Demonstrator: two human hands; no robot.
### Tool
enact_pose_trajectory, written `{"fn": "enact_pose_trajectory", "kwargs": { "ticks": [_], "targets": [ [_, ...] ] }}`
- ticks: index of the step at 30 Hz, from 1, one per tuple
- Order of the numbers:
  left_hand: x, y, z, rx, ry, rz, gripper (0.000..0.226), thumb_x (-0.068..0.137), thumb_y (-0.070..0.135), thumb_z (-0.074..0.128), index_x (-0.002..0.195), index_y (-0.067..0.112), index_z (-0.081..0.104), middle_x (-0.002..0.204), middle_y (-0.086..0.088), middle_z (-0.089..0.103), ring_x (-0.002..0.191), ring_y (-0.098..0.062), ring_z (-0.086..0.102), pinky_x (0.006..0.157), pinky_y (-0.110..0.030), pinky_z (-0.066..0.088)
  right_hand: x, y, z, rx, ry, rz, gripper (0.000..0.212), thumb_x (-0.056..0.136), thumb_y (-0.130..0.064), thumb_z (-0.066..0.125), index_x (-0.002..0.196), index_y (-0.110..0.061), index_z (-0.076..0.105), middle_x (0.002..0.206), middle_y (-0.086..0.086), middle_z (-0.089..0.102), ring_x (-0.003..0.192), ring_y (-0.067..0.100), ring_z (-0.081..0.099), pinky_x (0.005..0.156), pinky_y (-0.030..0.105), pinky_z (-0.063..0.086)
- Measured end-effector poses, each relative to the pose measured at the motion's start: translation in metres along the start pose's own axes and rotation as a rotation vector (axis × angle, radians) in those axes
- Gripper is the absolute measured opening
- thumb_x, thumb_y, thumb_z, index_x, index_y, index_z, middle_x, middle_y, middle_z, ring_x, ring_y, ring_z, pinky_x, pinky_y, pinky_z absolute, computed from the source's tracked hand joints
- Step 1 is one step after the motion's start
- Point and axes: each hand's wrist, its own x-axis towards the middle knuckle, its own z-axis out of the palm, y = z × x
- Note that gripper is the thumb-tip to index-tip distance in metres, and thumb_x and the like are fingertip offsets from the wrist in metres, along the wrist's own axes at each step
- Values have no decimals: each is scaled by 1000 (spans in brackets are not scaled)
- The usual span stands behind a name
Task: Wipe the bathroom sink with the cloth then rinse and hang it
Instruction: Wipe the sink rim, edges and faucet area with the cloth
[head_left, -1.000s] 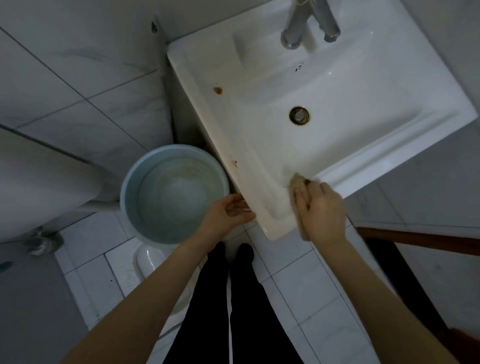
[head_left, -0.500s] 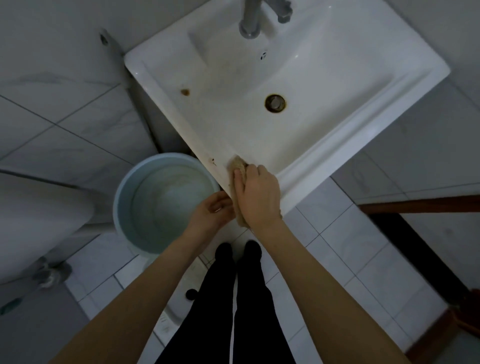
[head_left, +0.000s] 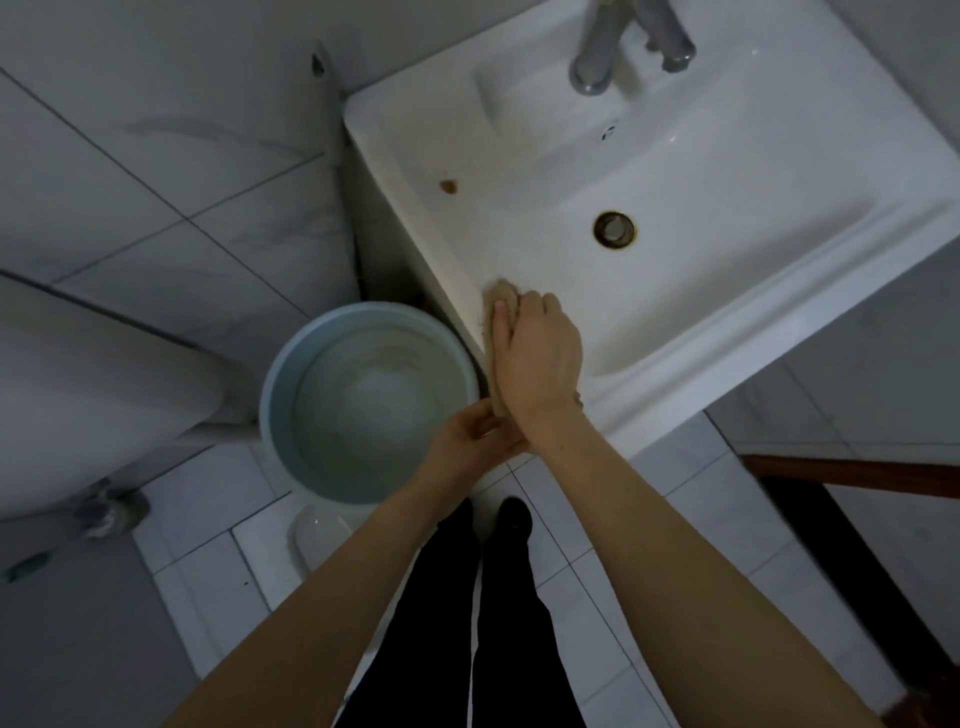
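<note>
Up from the front corner, where it was working half a second ago, the right hand (head_left: 537, 353) has carried the tan cloth (head_left: 501, 297) a short way along the left rim of the white bathroom sink (head_left: 395, 156), toward the wall.

Head view: the right hand lies over the cloth with its fingers bent down around the wad, pressing it onto the rim; only the cloth's far end shows beyond the fingertips, and a strip of it hangs below the wrist at the sink's edge. The left hand (head_left: 467, 441) sits just beneath the front-left corner, tucked against the right wrist. Its fingers are partly hidden, so whether it grips the corner, steadies the cloth's tail or holds nothing cannot be told.

Wiping appears to be in its middle stretch. A brown spot (head_left: 448, 186) remains on the left ledge ahead of the cloth, and a rusty ring circles the drain (head_left: 614, 228). The bowl, the back ledge around the chrome faucet (head_left: 597, 57) and the right rim show no sign either way of having been wiped. No water runs from the faucet, so rinsing is not yet begun, and hanging follows that. A pale blue bucket (head_left: 270, 395) stands on the tiled floor (head_left: 727, 519) just beside the sink.
</note>
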Motion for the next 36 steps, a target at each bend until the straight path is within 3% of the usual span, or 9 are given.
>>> {"fn": "enact_pose_trajectory", "kwargs": {
  "ticks": [4, 8, 12, 19, 24, 27, 29, 32, 36],
  "targets": [
    [-3, 0, 0, 97, 8, 33, 30, 82, 10, 71, 111, 6, 66, 111, -12, 71, 107, -23, 66, 93, -30, 53, 0, 3, -4, 64, -82, 8, 34, 101, -35, 43, 92, -5, 58, 86, 11, 59, 68, 23, 54, 58, 30, 37],
    [-2, 2, 2, 66, 20, 14, 46, 78, 2, 74, 122, 6, 60, 116, -14, 67, 106, -27, 65, 86, -25, 55, -33, 26, -23, 53, -137, 13, 35, 100, -40, 43, 97, -8, 56, 87, 7, 57, 70, 22, 55, 59, 29, 40],
    [-1, 1, 2, 71, 43, 42, 42, 79, 0, 73, 119, 2, 62, 107, -10, 69, 90, -14, 67, 75, -14, 53, -7, 12, -11, 81, -146, 56, 33, 100, -36, 44, 93, -6, 56, 89, 9, 57, 74, 26, 57, 62, 29, 38],
    [-3, 1, 4, 45, 51, 52, 40, 79, 0, 72, 117, 1, 62, 110, -16, 68, 92, -14, 65, 73, -10, 49, 34, -2, 4, 153, -232, 66, 34, 100, -41, 41, 90, -10, 51, 91, 9, 58, 78, 25, 57, 66, 33, 42],
    [-3, 2, 8, 49, 42, 60, 43, 72, 4, 80, 113, 5, 65, 101, -8, 71, 91, -12, 68, 74, -13, 51, -7, 29, -21, 111, -282, 76, 29, 100, -41, 43, 84, -16, 45, 82, 2, 52, 68, 17, 51, 62, 28, 35],
    [-2, -1, 9, 60, 48, 74, 36, 71, 1, 80, 103, 10, 67, 91, 0, 72, 83, -7, 70, 72, -16, 52, -5, 18, -12, 85, -204, 107, 31, 100, -39, 43, 85, -12, 48, 84, 6, 55, 69, 19, 53, 61, 31, 39],
    [0, -3, 8, 62, 56, 84, 31, 70, 0, 80, 97, 10, 68, 87, 0, 73, 83, -10, 71, 72, -20, 54, 17, -4, 5, 87, -141, 113, 34, 101, -38, 41, 90, -8, 53, 90, 9, 58, 73, 22, 55, 62, 32, 40],
    [2, -1, 7, 49, 50, 77, 38, 69, 1, 81, 103, 11, 68, 93, -7, 73, 88, -19, 71, 78, -27, 57, 57, -32, 23, 108, -148, 108, 37, 101, -38, 39, 95, -6, 55, 96, 10, 58, 80, 23, 58, 65, 33, 41],
    [2, 3, 6, 100, 62, 43, 39, 71, 4, 80, 107, 7, 66, 97, -10, 72, 89, -18, 71, 78, -23, 56, 51, -24, 15, 154, -182, 71, 37, 100, -41, 41, 96, -6, 54, 95, 10, 58, 79, 26, 58, 66, 36, 45]
  ]
}}
